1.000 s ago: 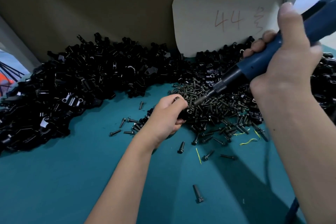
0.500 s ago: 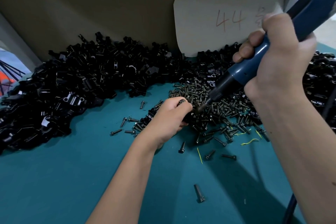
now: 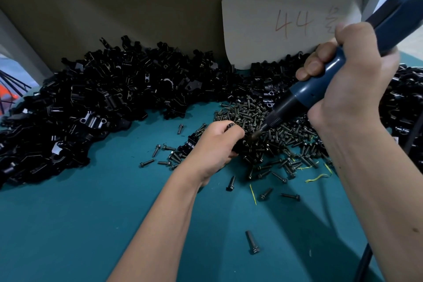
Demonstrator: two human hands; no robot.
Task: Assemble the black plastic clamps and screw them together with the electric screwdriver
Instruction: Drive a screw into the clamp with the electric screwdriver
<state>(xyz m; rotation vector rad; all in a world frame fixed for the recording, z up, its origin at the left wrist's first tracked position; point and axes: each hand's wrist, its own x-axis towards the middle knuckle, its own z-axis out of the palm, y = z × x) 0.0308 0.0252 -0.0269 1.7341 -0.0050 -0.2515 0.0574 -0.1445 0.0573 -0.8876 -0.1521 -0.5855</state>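
A: Report the frame from left to right.

B: Far left to upper centre: a pile of black clamp parts [image 3: 96,107] lies on the teal mat [image 3: 68,224], against a tan board [image 3: 114,2]. Loose screws [image 3: 146,162] lie on the mat just right of the pile's lower end.

A: Centre?

B: The left hand [image 3: 212,146] sits at the left edge of the screw heap [image 3: 270,135]. Its fingers are curled tight round a black clamp [image 3: 238,142]; most of the clamp is hidden by the hand. Another clamp part [image 3: 191,142] lies touching the hand's left side.

A: The tool?

B: The screwdriver [image 3: 306,96] slants down from the upper right. Its bit end meets the clamp in the left hand, just right of the knuckles. The exact contact point cannot be made out.

A: Right side?

B: The right hand [image 3: 352,75] grips the blue screwdriver body, fingers wrapped round it, thumb on top. Behind it, upper right, stands a pale card [image 3: 286,25] marked "44". More clamp parts [image 3: 402,98] lie at the right edge. One screw [image 3: 251,241] lies alone, lower centre. Yellow strands [image 3: 318,176] lie at the heap's lower right.
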